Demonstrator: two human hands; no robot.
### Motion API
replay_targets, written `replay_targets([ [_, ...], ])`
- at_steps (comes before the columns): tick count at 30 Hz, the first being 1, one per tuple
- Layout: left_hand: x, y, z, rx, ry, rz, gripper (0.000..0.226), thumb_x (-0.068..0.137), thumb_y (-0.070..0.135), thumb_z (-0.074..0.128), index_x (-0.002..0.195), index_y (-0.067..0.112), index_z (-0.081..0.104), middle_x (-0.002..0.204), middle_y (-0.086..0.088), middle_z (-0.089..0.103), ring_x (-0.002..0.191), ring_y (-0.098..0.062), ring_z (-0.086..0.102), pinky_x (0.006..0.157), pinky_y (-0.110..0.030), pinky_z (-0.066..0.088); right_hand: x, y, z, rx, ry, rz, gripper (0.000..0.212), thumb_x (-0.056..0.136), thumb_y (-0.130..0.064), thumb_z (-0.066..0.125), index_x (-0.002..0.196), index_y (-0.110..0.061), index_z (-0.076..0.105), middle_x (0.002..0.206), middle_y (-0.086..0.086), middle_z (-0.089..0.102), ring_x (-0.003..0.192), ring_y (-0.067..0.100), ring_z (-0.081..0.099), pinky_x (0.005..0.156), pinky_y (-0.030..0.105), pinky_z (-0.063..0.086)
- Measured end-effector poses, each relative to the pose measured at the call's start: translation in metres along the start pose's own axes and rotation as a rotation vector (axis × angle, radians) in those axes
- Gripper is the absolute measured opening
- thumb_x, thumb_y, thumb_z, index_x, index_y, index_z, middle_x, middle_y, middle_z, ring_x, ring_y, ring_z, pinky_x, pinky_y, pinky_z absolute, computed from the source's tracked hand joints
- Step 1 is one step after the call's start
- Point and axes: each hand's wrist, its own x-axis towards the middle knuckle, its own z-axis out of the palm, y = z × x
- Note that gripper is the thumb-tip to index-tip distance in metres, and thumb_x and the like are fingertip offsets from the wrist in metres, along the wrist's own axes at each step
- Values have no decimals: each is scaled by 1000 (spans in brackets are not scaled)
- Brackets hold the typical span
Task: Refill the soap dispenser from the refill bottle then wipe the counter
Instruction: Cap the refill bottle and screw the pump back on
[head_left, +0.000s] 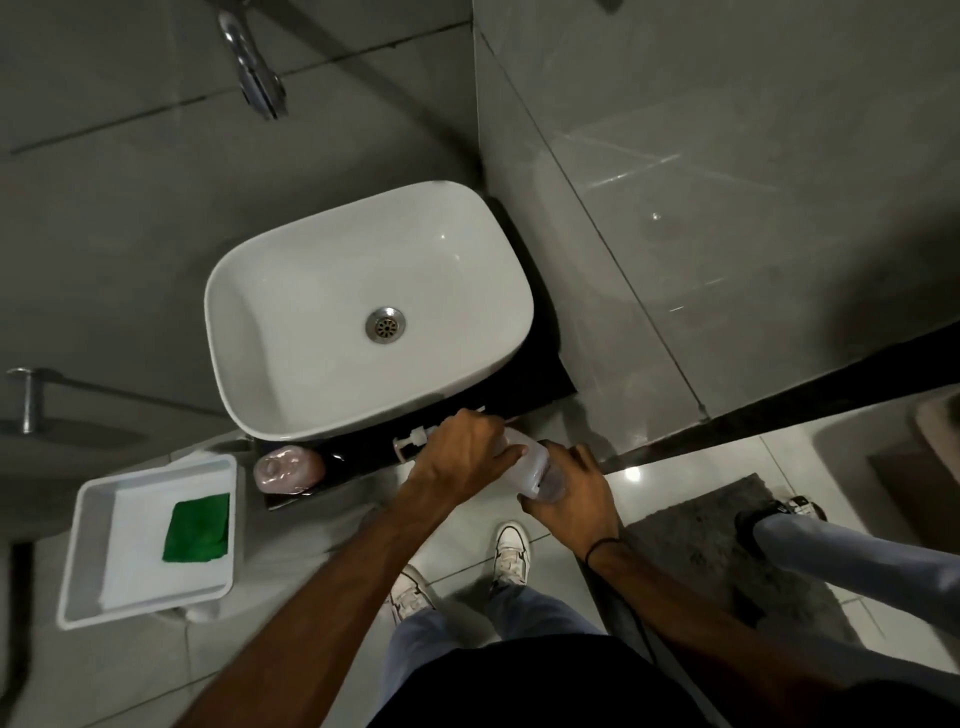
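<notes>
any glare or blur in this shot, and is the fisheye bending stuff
Head view: dim overall, glare spots on the glossy floor tile and right wall; straight tile lines bow from the wide lens; the faucet and tray look soft near the edges.

Both hands meet at the counter's front edge (363, 457): the left hand (462, 457) wraps a translucent white bottle (530, 462), the right hand (571, 488) grips its near end. A pump head (410, 441) lies just beside them. Pink dispenser (288, 467) sits below the white basin (249, 312); green cloth (197, 527) rests in a white tray (88, 545).
</notes>
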Motion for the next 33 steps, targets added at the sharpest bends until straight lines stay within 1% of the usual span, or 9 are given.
replay_targets([
  [4,0,-13,-14,-175,-38,119,30,88,27,75,113,10,72,114,-9,70,106,-28,67,90,-28,49,4,-6,-4,55,-2,-10,72,73,-52,78,133,-25,51,122,-1,56,114,16,54,99,29,50],
  [8,-3,-22,-21,-259,-57,211,69,79,19,82,143,13,55,137,-9,61,125,-26,57,105,-37,47,8,-14,-10,93,19,-26,72,76,-48,79,136,-22,50,124,0,54,114,16,53,100,30,50],
  [11,-1,-21,-20,-158,25,52,44,89,40,70,126,17,63,123,-5,68,111,-26,67,85,-35,55,11,-18,-15,56,17,-26,68,77,-49,77,134,-24,50,124,-2,53,114,14,53,96,28,52],
  [13,0,-21,-24,-81,6,121,27,90,26,65,117,19,68,122,-2,68,113,-24,65,88,-34,53,12,-19,-16,10,-25,-31,69,79,-52,74,137,-27,46,129,-3,50,118,13,51,99,27,50],
  [16,0,-20,-27,-122,-57,265,51,75,6,67,124,20,66,129,0,65,122,-24,57,102,-39,48,13,-17,-16,48,-33,8,73,77,-51,78,137,-25,46,130,0,49,118,16,53,99,29,51],
  [20,5,-19,-26,-24,-31,49,37,89,39,65,121,20,61,123,-3,66,113,-27,64,88,-40,55,14,-14,-11,91,27,-4,71,71,-47,83,131,-26,51,123,-1,52,112,17,57,91,29,55],
  [24,9,-16,-28,-111,-94,260,45,74,3,63,116,15,68,123,-4,65,115,-26,60,95,-43,51,16,-10,-6,73,53,16,70,67,-48,84,126,-26,54,118,-1,52,104,17,58,82,23,51],
  [28,11,-15,-23,-80,-73,47,40,90,36,66,123,15,60,126,-8,63,114,-29,63,89,-42,55,20,-9,-3,94,53,4,72,65,-50,85,126,-28,53,115,-2,53,102,15,59,76,19,47],
  [33,9,-20,-18,-225,-37,264,54,75,-8,61,126,8,64,130,-11,61,119,-28,59,100,-39,51,24,-5,2,89,47,21,74,64,-54,84,125,-31,49,115,-6,53,101,13,59,79,16,42],
])
